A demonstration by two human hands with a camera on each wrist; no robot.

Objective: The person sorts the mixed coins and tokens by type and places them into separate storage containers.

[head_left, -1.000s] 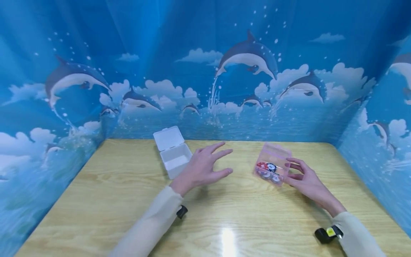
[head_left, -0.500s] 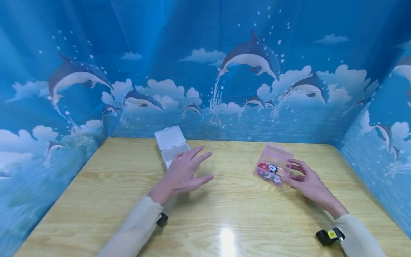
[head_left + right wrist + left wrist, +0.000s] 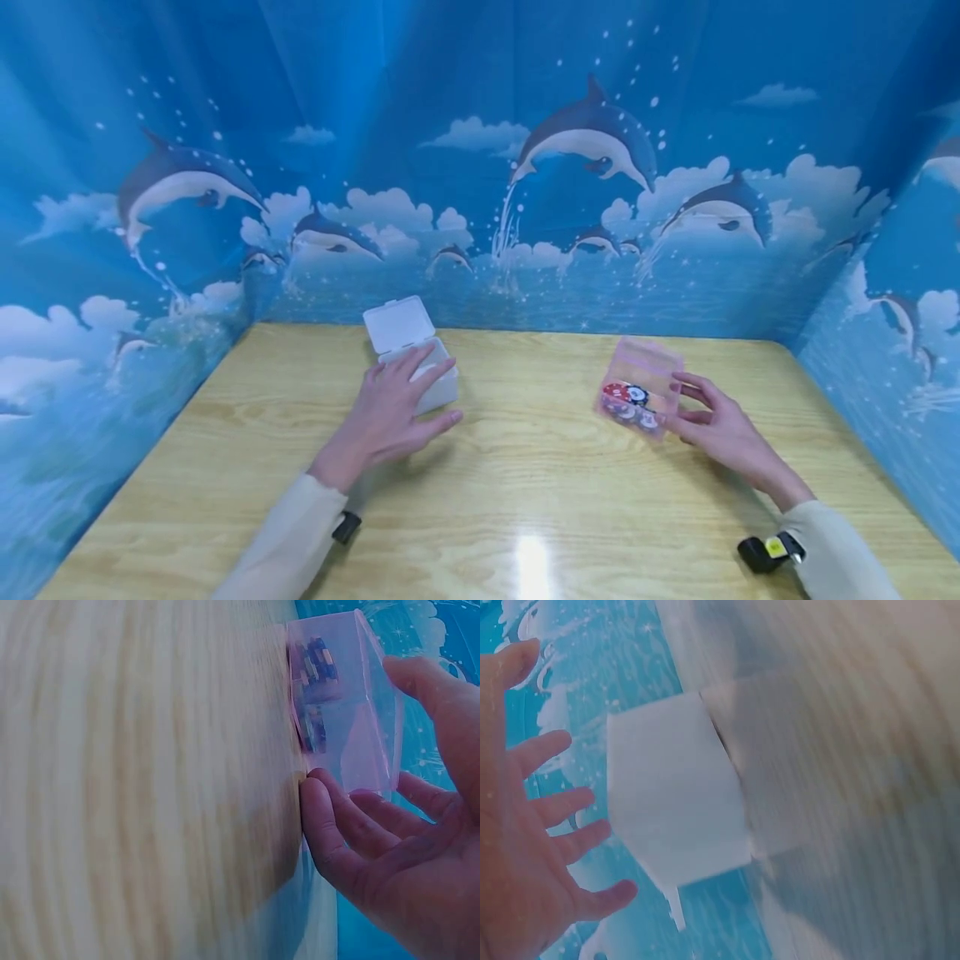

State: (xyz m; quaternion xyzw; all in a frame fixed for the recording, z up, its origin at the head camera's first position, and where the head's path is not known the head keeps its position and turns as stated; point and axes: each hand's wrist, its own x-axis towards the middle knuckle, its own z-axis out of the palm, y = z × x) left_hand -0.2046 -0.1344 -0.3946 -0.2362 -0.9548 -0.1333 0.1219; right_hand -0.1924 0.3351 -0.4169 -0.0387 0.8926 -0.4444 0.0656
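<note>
A white plastic box (image 3: 442,390) stands at the back left of the table with its hinged lid (image 3: 397,325) thrown back. My left hand (image 3: 390,412) is spread over its near left part, hiding much of the inside. In the left wrist view the same hand (image 3: 532,817) has fingers apart, nothing between them, pointing toward the box wall (image 3: 667,795). A translucent pink box (image 3: 651,375) to the right contains several poker chips (image 3: 626,398), among them a red and a black one. My right hand (image 3: 716,425) holds its near right corner, thumb (image 3: 420,679) and curved fingers about it.
Both boxes stand on a pale wood-grain table (image 3: 525,467), with a stretch of tabletop between them. A blue dolphin-print curtain (image 3: 480,167) rises along its back and sides. Black wrist-camera mounts (image 3: 765,552) sit by the sleeves.
My left hand has moved left and toward me, from right of the white box to over its near left part. The right hand keeps its place at the pink box.
</note>
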